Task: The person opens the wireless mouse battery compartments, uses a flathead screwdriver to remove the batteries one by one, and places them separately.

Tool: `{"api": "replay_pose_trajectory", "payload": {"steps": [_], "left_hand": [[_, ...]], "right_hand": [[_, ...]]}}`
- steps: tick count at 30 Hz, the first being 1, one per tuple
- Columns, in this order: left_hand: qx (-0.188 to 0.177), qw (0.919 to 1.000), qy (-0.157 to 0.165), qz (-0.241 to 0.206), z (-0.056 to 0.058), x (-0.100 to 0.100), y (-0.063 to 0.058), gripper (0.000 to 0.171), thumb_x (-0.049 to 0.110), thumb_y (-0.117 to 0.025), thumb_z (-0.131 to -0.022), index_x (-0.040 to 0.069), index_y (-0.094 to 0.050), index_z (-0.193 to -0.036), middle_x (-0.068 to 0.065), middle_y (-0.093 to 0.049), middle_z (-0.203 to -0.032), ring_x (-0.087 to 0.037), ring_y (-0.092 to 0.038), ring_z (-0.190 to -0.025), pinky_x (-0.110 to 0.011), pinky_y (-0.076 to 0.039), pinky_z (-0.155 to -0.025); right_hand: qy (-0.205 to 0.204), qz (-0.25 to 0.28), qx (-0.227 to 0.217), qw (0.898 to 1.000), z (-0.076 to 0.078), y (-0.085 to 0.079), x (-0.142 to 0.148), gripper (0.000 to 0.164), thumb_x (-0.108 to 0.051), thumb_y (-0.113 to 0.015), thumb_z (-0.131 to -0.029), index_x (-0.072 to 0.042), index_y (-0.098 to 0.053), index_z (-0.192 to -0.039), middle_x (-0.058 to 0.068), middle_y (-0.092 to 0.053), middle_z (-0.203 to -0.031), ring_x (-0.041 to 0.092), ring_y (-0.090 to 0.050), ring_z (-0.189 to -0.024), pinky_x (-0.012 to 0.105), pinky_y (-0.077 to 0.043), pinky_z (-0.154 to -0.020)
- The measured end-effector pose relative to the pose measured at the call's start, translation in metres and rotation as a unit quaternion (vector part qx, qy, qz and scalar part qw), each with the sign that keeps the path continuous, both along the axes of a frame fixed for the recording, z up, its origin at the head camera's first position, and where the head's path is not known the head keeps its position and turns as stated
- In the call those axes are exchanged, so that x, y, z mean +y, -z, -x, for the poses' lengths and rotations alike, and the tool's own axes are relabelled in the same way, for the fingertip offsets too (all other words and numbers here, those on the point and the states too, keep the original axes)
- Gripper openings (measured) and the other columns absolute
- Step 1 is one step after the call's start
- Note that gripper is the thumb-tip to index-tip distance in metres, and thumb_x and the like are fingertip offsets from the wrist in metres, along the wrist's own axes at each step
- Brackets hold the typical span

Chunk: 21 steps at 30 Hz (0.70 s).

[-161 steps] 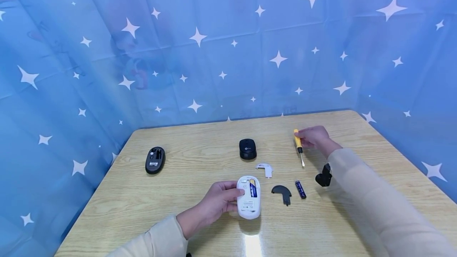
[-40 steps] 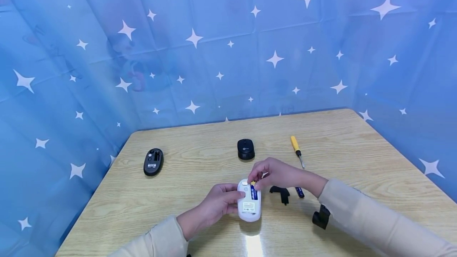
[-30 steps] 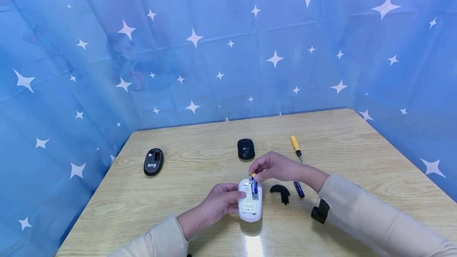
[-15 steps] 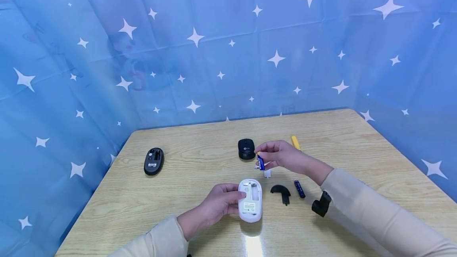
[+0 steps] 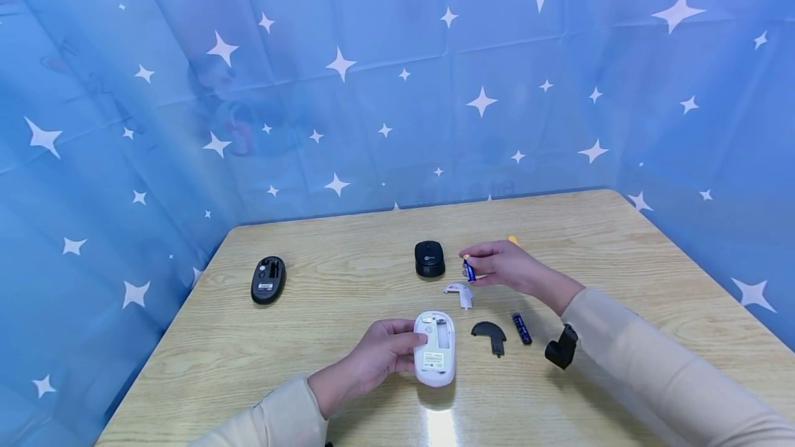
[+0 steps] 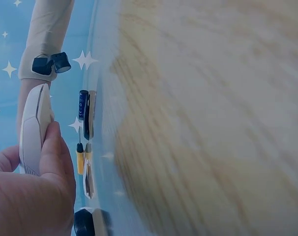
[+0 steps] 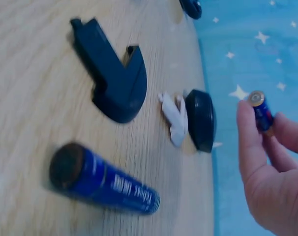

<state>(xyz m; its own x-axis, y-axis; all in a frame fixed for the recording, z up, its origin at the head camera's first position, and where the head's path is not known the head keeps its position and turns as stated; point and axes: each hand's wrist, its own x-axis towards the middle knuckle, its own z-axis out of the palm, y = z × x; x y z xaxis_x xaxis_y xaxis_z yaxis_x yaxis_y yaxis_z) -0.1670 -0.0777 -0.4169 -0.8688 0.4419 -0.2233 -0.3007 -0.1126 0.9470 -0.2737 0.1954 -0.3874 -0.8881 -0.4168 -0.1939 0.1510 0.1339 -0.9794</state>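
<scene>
Left hand clamped on white mouse over near centre of table; I see battery slot bare. Right hand pinches blue battery, aloft, far right of mouse. Cover off. Removal apparently done; setting-down, I judge, remains.

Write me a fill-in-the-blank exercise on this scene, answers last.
The left hand holds a white oval plastic computer mouse whose open battery slot is ____.
The small blue-and-gold cylindrical battery is pinched by the person's ____.
The oval black plastic mouse lying underside up is on the ____ side of the head view.
Beside the loose dark-blue cylindrical battery lies a curved plastic cover coloured ____.
Answers: empty; right hand; left; black.
</scene>
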Motion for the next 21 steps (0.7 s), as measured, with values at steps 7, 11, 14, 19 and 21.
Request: {"api": "replay_pose_trajectory", "payload": {"steps": [7, 11, 14, 19, 21], "left_hand": [[0.000, 1.0000, -0.003, -0.001, 0.000, 0.000, 0.000, 0.037, 0.003, -0.062, -0.088, -0.015, -0.056, -0.120, -0.012, -0.068, -0.094, -0.018, -0.067, -0.080, -0.030, -0.060, -0.071], [0.000, 1.0000, -0.002, -0.001, 0.000, 0.000, 0.000, 0.037, 0.003, -0.062, -0.088, -0.015, -0.056, -0.120, -0.012, -0.068, -0.095, -0.018, -0.066, -0.080, -0.029, -0.059, -0.071], [0.000, 1.0000, -0.001, -0.001, -0.001, 0.000, 0.001, 0.038, 0.003, -0.062, -0.088, -0.015, -0.056, -0.121, -0.012, -0.068, -0.095, -0.018, -0.066, -0.081, -0.030, -0.059, -0.071], [0.000, 1.0000, -0.006, 0.002, 0.000, 0.001, 0.001, 0.038, 0.004, -0.062, -0.089, -0.014, -0.055, -0.122, -0.012, -0.068, -0.097, -0.019, -0.067, -0.082, -0.031, -0.059, -0.073], [0.002, 1.0000, -0.007, 0.004, 0.001, 0.001, 0.002, 0.039, 0.004, -0.062, -0.089, -0.013, -0.055, -0.123, -0.012, -0.067, -0.098, -0.020, -0.067, -0.083, -0.031, -0.059, -0.073]], "right_hand": [[0.059, -0.072, -0.015, 0.996, 0.006, 0.006, 0.007, 0.042, -0.004, -0.052, -0.100, 0.011, -0.044, -0.138, 0.027, -0.050, -0.128, 0.022, -0.062, -0.097, 0.043, -0.054, -0.090], [0.078, -0.098, -0.024, 0.992, 0.007, 0.011, 0.008, 0.041, -0.004, -0.055, -0.098, 0.011, -0.047, -0.135, 0.019, -0.056, -0.116, 0.020, -0.063, -0.088, 0.041, -0.057, -0.084], [0.082, -0.109, -0.024, 0.990, 0.007, 0.014, 0.008, 0.039, -0.004, -0.055, -0.098, 0.011, -0.048, -0.134, 0.020, -0.057, -0.117, 0.022, -0.064, -0.089, 0.041, -0.057, -0.083], [0.091, -0.133, -0.021, 0.987, 0.008, 0.018, 0.006, 0.036, -0.004, -0.056, -0.098, 0.010, -0.052, -0.130, 0.019, -0.059, -0.113, 0.024, -0.063, -0.092, 0.039, -0.058, -0.080], [0.095, -0.141, -0.025, 0.985, 0.007, 0.019, 0.005, 0.035, -0.004, -0.057, -0.097, 0.010, -0.053, -0.129, 0.018, -0.060, -0.110, 0.024, -0.062, -0.091, 0.039, -0.058, -0.079]]}}
